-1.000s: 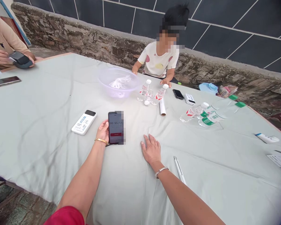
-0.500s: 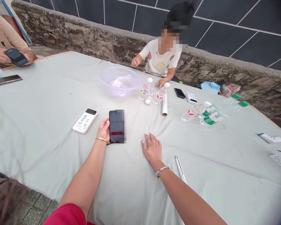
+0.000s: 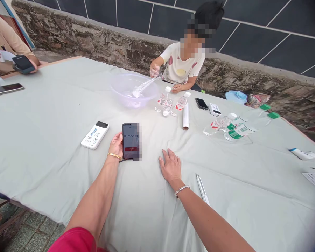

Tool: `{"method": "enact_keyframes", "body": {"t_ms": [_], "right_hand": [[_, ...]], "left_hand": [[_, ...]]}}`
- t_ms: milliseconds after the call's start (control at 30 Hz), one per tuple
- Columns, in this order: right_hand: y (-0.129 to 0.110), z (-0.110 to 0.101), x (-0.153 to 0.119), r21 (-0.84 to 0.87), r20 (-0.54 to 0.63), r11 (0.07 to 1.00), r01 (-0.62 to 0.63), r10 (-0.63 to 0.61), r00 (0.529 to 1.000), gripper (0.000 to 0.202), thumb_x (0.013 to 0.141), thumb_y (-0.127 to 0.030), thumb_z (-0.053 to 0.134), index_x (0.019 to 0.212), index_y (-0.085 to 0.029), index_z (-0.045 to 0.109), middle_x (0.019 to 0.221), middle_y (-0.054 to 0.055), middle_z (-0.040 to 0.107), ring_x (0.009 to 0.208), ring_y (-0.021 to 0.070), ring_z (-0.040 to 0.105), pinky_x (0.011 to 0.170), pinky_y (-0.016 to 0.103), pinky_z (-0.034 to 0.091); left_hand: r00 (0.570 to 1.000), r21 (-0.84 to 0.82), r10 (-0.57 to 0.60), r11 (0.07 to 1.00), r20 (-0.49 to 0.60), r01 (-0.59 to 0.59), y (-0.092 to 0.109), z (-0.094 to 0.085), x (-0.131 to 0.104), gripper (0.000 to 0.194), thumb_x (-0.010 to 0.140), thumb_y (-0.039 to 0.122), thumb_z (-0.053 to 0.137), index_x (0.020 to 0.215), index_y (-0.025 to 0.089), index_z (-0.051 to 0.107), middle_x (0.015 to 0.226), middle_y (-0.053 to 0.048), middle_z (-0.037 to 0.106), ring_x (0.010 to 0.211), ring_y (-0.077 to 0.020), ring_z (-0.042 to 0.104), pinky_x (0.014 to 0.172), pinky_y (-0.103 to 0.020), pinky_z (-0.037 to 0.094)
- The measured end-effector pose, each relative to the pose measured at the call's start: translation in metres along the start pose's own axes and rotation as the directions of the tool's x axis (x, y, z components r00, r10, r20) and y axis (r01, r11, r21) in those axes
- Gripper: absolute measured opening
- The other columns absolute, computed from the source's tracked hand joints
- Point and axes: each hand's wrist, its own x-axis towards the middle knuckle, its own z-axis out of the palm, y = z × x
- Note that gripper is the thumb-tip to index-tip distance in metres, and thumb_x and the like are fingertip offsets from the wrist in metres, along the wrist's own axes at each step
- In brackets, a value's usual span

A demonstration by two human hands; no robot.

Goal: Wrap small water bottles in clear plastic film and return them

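Observation:
My left hand (image 3: 116, 145) is closed around the left side of a smartphone (image 3: 130, 141), its lit screen showing a running timer and a red button. Flat on the tablecloth (image 3: 141, 196) lies my right hand (image 3: 170, 166), fingers stretched out, holding nothing. To its right rests a silver pen (image 3: 202, 188). A white power bank (image 3: 95, 135) lies to the left of my left hand. Farther off stands a translucent purple basin (image 3: 120, 98), with white plastic film (image 3: 144, 86) stretching from inside it to the raised hand (image 3: 154, 70) of a person across the table.
Clear water bottles (image 3: 182, 102) stand beyond my hands, close to a white roll (image 3: 186, 117). More bottles with green labels (image 3: 237, 131) are at the right, near a black phone (image 3: 201, 104). At the far left another person holds a dark device (image 3: 23, 64).
Across the table, the person's hand has taken hold of the white film and pulled part of it up over the basin's rim. Both my hands stay where they were.

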Motion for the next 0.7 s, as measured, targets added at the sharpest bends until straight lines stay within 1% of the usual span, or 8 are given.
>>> {"method": "enact_keyframes", "body": {"t_ms": [100,267,400,533,700], "right_hand": [[-0.0001,-0.0002,0.0001,0.006,0.005,1.0,-0.001,0.001,1.0,0.052,0.097,-0.04,0.029,0.142,-0.019,0.043,0.151,0.01,0.035,0.14,0.0246,0.028,0.114,0.045,0.019],[-0.0011,-0.0007,0.0001,-0.001,0.014,1.0,-0.011,0.011,1.0,0.051,0.097,-0.04,0.029,0.142,-0.02,0.042,0.152,0.009,0.034,0.141,0.0233,0.027,0.114,0.045,0.018],[-0.0012,-0.0007,0.0,-0.01,0.016,1.0,-0.011,0.011,1.0,0.051,0.097,-0.04,0.028,0.142,-0.021,0.041,0.152,0.009,0.034,0.141,0.0224,0.027,0.114,0.044,0.018],[0.0001,0.0004,0.0004,-0.005,0.004,1.0,-0.002,0.002,1.0,0.051,0.097,-0.04,0.029,0.142,-0.021,0.042,0.152,0.009,0.035,0.14,0.0235,0.027,0.114,0.045,0.019],[0.0012,0.0015,0.0011,0.008,0.002,1.0,0.004,-0.004,1.0,0.052,0.097,-0.04,0.027,0.142,-0.019,0.042,0.151,0.01,0.035,0.14,0.0252,0.029,0.114,0.045,0.019]], "left_hand": [[1.0,0.002,-0.006,1.0,0.004,0.006,0.0,-0.0003,0.0004,0.044,0.054,0.035,0.088,0.087,0.02,0.065,0.076,-0.001,0.072,0.067,-0.0139,0.067,0.063,-0.026,0.054],[1.0,0.024,0.01,1.0,0.0,-0.01,-0.0004,-0.0008,0.0008,0.04,0.057,0.035,0.087,0.087,0.02,0.064,0.077,-0.001,0.072,0.068,-0.0146,0.067,0.066,-0.028,0.054],[1.0,0.014,0.005,1.0,0.002,-0.005,0.0004,0.0,0.0001,0.04,0.057,0.034,0.087,0.087,0.02,0.064,0.078,-0.001,0.072,0.068,-0.0143,0.067,0.066,-0.028,0.054],[1.0,0.004,-0.009,1.0,0.0,0.009,0.0012,0.0004,-0.0008,0.041,0.056,0.034,0.087,0.087,0.02,0.065,0.076,-0.001,0.072,0.067,-0.0138,0.066,0.063,-0.026,0.054],[1.0,0.029,-0.002,1.0,0.006,0.002,0.0001,-0.0015,0.0003,0.038,0.06,0.035,0.085,0.089,0.02,0.065,0.08,-0.002,0.072,0.069,-0.0149,0.067,0.067,-0.028,0.054]]}}
